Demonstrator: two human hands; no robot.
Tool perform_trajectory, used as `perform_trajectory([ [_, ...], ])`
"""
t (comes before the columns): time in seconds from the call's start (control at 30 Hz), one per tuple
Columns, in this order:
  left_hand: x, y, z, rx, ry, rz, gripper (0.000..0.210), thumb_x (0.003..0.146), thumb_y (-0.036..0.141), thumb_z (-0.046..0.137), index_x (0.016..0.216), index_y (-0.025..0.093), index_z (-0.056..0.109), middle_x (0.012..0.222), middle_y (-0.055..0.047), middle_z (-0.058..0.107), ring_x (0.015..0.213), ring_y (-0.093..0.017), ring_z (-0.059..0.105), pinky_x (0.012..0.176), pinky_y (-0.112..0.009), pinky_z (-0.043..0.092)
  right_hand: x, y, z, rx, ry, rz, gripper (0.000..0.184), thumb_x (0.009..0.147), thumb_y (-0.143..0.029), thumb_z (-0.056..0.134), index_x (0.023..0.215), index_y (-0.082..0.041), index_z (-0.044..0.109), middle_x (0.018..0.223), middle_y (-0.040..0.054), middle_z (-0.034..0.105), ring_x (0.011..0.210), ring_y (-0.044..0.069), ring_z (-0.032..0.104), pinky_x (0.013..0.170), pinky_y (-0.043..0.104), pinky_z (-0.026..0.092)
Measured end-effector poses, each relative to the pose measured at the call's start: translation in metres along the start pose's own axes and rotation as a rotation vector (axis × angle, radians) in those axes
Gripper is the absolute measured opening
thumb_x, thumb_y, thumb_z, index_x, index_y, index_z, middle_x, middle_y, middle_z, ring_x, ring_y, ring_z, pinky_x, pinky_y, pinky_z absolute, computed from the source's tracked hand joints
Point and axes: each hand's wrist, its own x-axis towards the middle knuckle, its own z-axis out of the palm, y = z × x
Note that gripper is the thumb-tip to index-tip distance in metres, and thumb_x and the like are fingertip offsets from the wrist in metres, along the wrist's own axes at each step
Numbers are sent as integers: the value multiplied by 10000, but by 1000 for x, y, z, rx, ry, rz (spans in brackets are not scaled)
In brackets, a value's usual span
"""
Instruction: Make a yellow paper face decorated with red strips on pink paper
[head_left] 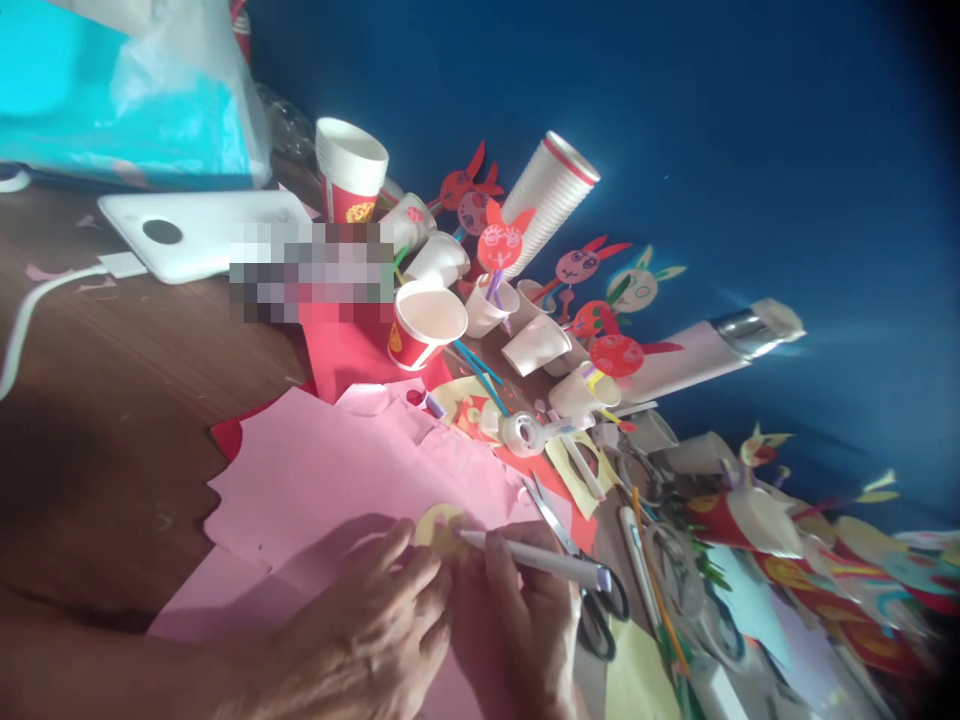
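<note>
A white marker (547, 561) with a purplish end is gripped in my right hand (534, 620), its tip touching a small round piece of yellow paper (430, 526). The fingers of my left hand (375, 625) are bent and close together at the near edge of that yellow piece, holding it down. Both hands rest over a large torn-edged sheet of pink paper (300, 475). Just right of my right hand lies a pair of scissors (598, 620) with dark handles, partly hidden by the hand.
Beyond the paper stand several paper cups (427, 325), some with paper animal faces (501, 243) on sticks. A roll of tape (523, 432), a stack of white cups (551, 195) and a tumbler (697, 355) lie farther back. A white power bank (202, 225) with a cable is at left.
</note>
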Motion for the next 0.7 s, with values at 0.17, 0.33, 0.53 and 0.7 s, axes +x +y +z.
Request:
perform_trajectory([
  [0.17, 6, -4, -7, -126, -152, 11, 235, 878, 252, 515, 1017, 155, 678, 1011, -68, 678, 1034, -227, 540, 1025, -385, 292, -1, -8, 6, 11, 67, 74, 229, 871, -323, 570, 686, -191, 593, 555, -28, 576, 468, 99, 521, 448, 181, 410],
  [0.33, 11, -9, -18, -163, -224, -25, 225, 880, 188, 500, 1025, 173, 672, 972, -34, 674, 901, -181, 558, 1010, -352, 308, -2, -12, 8, 16, 68, 94, 236, 872, -340, 571, 687, -193, 592, 562, -21, 580, 492, 104, 531, 471, 180, 420],
  [0.53, 11, -10, -18, -199, -242, -30, 266, 877, 318, 521, 1046, 186, 678, 1029, -47, 669, 987, -213, 540, 1014, -367, 304, -3, -12, 7, -14, 67, 132, 275, 863, -371, 577, 651, -197, 577, 520, -29, 539, 451, 100, 476, 412, 180, 375],
  [0.7, 2, -5, -17, -181, -145, -22, 407, 836, 467, 564, 1099, 177, 673, 1160, -94, 641, 1207, -287, 429, 1036, -406, 285, -2, -12, 6, -29, 64, 129, 260, 869, -371, 567, 678, -195, 586, 525, -28, 552, 463, 104, 488, 444, 186, 391],
])
